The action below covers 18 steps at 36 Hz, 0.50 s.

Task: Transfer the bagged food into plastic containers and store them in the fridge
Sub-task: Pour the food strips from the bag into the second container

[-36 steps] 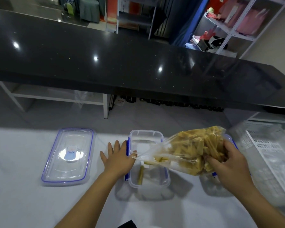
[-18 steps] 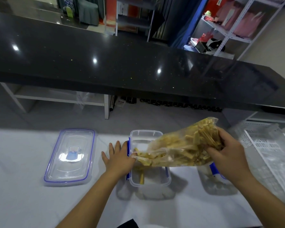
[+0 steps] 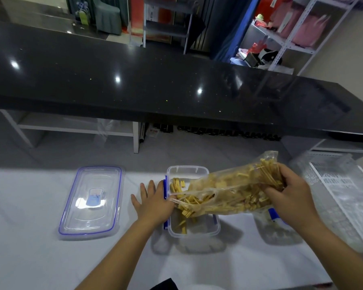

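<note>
A clear plastic bag (image 3: 228,189) full of yellow food strips is tilted with its mouth down over an open clear container (image 3: 192,232) with blue clips. Yellow strips are spilling from the bag's mouth into the container. My right hand (image 3: 289,193) grips the bag's raised closed end. My left hand (image 3: 154,203) rests against the container's left side, fingers spread, thumb pinching the bag's mouth. The container's lid (image 3: 91,203), clear with a blue rim, lies flat to the left.
A second clear container (image 3: 278,229) sits partly hidden under my right hand. A clear plastic tray or packaging (image 3: 342,195) with a barcode label lies at the right. Everything rests on a white counter (image 3: 29,258). A black bar top (image 3: 134,86) runs across behind.
My right hand has lifted the bag's closed end higher, steepening the tilt. More yellow strips have dropped into the container. My left hand has stayed at the container's side.
</note>
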Tool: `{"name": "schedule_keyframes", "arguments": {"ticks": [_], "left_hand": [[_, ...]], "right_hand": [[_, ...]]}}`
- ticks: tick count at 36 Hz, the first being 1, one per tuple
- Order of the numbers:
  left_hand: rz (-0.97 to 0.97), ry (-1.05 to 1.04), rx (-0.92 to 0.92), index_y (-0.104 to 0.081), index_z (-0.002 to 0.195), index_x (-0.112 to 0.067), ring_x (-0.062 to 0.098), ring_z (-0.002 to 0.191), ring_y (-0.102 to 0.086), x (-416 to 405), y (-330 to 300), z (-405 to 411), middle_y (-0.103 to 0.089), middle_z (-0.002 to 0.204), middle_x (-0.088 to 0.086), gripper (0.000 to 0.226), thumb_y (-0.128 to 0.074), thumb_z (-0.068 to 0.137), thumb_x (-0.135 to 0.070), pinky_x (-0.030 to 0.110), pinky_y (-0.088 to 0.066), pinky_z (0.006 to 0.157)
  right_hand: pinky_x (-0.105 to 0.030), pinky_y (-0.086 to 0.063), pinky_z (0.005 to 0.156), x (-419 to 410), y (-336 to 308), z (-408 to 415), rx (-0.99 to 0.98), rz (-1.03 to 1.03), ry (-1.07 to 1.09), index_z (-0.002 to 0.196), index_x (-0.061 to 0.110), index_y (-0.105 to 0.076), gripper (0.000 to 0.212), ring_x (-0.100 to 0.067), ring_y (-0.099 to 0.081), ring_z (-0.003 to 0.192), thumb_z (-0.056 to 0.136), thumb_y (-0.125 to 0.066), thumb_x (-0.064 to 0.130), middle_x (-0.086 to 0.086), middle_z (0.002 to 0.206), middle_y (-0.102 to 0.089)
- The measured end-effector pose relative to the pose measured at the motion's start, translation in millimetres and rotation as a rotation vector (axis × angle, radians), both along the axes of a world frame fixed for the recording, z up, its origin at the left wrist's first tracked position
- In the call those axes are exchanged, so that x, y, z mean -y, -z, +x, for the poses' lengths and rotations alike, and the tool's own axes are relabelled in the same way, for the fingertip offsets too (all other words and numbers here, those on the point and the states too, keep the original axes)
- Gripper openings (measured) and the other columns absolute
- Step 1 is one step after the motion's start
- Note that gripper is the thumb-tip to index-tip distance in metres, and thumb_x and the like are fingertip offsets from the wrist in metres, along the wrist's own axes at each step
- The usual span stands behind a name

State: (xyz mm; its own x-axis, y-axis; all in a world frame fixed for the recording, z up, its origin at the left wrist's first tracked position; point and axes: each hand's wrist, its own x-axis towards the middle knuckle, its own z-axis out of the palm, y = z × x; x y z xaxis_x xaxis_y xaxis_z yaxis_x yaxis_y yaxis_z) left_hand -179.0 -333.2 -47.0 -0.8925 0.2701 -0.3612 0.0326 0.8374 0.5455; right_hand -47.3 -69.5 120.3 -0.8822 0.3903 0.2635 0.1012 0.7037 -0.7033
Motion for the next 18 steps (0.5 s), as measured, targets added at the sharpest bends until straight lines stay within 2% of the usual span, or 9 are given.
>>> {"name": "schedule_keyframes", "arguments": {"ticks": [4, 8, 10, 13, 15, 18], "left_hand": [[0.009, -0.003, 0.004, -0.006, 0.156, -0.037, 0.028, 0.152, 0.018, 0, -2, 1, 0.005, 0.168, 0.0, 0.076, -0.029, 0.093, -0.072, 0.06, 0.013, 0.115], [0.015, -0.015, 0.008, -0.007, 0.157, -0.035, 0.029, 0.152, 0.016, 1, -5, 1, 0.003, 0.168, 0.001, 0.077, -0.031, 0.093, -0.072, 0.06, 0.011, 0.116], [0.045, -0.053, -0.023, -0.009, 0.156, -0.035, 0.031, 0.153, 0.01, 1, -8, 0, 0.0, 0.167, 0.003, 0.08, -0.04, 0.091, -0.07, 0.06, 0.004, 0.118], [0.107, -0.103, -0.1, -0.01, 0.156, -0.034, 0.033, 0.153, 0.003, -1, -14, 0, -0.003, 0.167, 0.004, 0.083, -0.052, 0.09, -0.064, 0.059, -0.005, 0.119], [0.108, -0.11, -0.145, -0.014, 0.155, -0.032, 0.033, 0.153, 0.001, -2, -16, 1, -0.006, 0.166, 0.004, 0.079, -0.05, 0.092, -0.062, 0.059, -0.006, 0.119], [0.101, -0.104, -0.175, -0.014, 0.155, -0.032, 0.033, 0.153, -0.002, -2, -17, 2, -0.008, 0.166, 0.004, 0.076, -0.048, 0.093, -0.062, 0.058, -0.007, 0.119]], "right_hand": [[-0.024, -0.052, 0.066, 0, 0, 1, 0.009, -0.002, 0.005, 0.105, 0.024, -0.068, 0.038, -0.002, -0.065, 0.08, 0.08, -0.071, -0.004, 0.01, 0.087, -0.07], [-0.009, -0.048, 0.063, 4, -2, 2, 0.011, 0.045, 0.009, 0.104, 0.026, -0.067, 0.039, 0.003, -0.063, 0.08, 0.079, -0.071, -0.003, 0.02, 0.086, -0.068], [-0.012, -0.048, 0.063, 4, -5, 0, 0.011, 0.043, 0.009, 0.104, 0.028, -0.069, 0.04, 0.001, -0.064, 0.079, 0.079, -0.07, -0.004, 0.025, 0.087, -0.067], [-0.02, -0.052, 0.062, 0, -9, -3, -0.011, 0.029, 0.004, 0.102, 0.028, -0.07, 0.04, -0.005, -0.065, 0.077, 0.079, -0.068, -0.005, 0.019, 0.084, -0.069], [-0.025, -0.053, 0.064, 0, -9, -5, -0.01, 0.04, -0.012, 0.103, 0.025, -0.071, 0.039, -0.006, -0.065, 0.076, 0.079, -0.069, -0.006, 0.018, 0.082, -0.069], [-0.021, -0.053, 0.063, 1, -8, -5, -0.008, 0.033, -0.026, 0.105, 0.025, -0.071, 0.039, -0.006, -0.065, 0.077, 0.08, -0.069, -0.005, 0.018, 0.084, -0.069]]}}
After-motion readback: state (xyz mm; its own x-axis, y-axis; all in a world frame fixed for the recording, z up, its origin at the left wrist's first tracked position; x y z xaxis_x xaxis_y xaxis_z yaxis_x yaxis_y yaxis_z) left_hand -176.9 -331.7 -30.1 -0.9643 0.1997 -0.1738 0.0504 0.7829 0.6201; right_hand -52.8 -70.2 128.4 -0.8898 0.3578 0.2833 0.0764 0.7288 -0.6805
